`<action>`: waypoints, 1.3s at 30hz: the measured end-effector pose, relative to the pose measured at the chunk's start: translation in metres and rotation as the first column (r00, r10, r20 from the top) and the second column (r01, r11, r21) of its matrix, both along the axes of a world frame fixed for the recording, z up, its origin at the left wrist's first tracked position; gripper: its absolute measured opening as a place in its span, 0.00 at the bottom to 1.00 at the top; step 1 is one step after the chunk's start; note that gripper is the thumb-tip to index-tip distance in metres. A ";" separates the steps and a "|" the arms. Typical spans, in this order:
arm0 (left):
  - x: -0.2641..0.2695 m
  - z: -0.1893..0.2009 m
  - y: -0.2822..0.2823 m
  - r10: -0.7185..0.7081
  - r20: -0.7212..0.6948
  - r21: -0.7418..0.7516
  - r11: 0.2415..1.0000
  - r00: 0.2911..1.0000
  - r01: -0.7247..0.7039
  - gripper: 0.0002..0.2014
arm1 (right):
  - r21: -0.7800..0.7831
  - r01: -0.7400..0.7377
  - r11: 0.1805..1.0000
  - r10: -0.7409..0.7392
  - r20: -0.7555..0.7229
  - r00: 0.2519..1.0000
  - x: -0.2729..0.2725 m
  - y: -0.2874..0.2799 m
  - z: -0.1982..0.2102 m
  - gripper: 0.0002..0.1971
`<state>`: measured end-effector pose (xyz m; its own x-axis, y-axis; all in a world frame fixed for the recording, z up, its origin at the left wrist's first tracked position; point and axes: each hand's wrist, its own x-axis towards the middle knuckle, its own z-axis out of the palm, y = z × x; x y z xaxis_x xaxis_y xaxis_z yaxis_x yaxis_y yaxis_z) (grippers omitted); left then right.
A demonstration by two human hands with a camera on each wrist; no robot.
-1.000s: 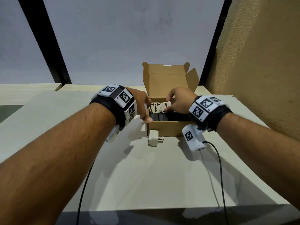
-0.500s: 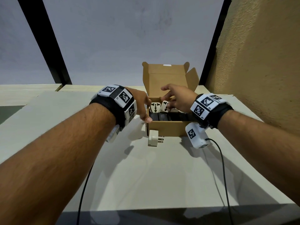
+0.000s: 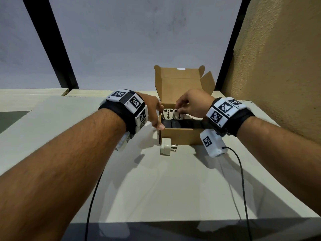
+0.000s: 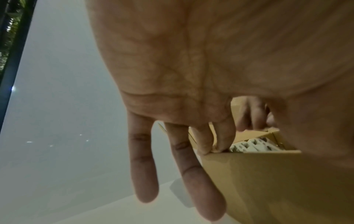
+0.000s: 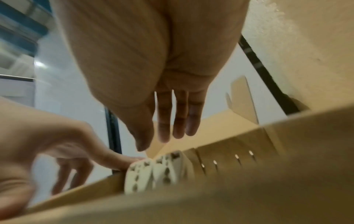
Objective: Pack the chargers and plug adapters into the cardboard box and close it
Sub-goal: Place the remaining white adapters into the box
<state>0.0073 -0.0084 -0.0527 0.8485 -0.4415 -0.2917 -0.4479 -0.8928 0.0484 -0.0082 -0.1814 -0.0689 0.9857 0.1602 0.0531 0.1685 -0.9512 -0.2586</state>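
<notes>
A brown cardboard box (image 3: pixel 180 136) stands on the table with its lid (image 3: pixel 180 84) upright. Inside, white plug adapters (image 3: pixel 167 114) stand along the back left, and black chargers (image 3: pixel 182 124) fill the front row. One more white adapter (image 3: pixel 165 146) lies on the table just in front of the box. My left hand (image 3: pixel 156 115) rests on the box's left wall, with its fingers (image 4: pixel 224 136) on the rim and the thumb at the front corner. My right hand (image 3: pixel 182 108) hovers over the adapters (image 5: pixel 153 171) with its fingers (image 5: pixel 164 128) straight, holding nothing.
The pale table (image 3: pixel 156 188) ends in a front edge near me. A rough tan wall (image 3: pixel 278 66) rises close on the right of the box. Black window posts (image 3: pixel 52 46) stand behind. Thin black cables (image 3: pixel 243 171) trail from both wrists across the table.
My right hand let go of the second adapter in the box, lifted with spread fingers, and has now come down close over the adapters again. The left hand and the loose adapter stayed put.
</notes>
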 end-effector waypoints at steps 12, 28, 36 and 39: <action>-0.006 0.006 -0.004 -0.008 0.042 0.000 1.000 0.999 0.008 0.36 | -0.293 -0.256 0.921 0.232 -0.116 0.966 -0.079 0.056 -0.021 0.21; -0.002 0.002 -0.004 0.014 0.025 0.019 1.000 1.000 -0.014 0.40 | -0.338 -0.334 0.880 0.232 -0.306 0.923 -0.088 0.030 -0.015 0.17; -0.003 0.001 -0.003 0.013 0.024 0.036 0.999 1.000 -0.014 0.40 | 0.245 -0.116 0.962 0.158 -0.156 0.975 -0.078 -0.016 0.027 0.12; 0.000 0.002 -0.003 -0.001 0.011 0.044 0.999 1.000 0.001 0.41 | 0.219 -0.032 0.975 0.039 -0.031 0.999 -0.060 -0.034 0.033 0.12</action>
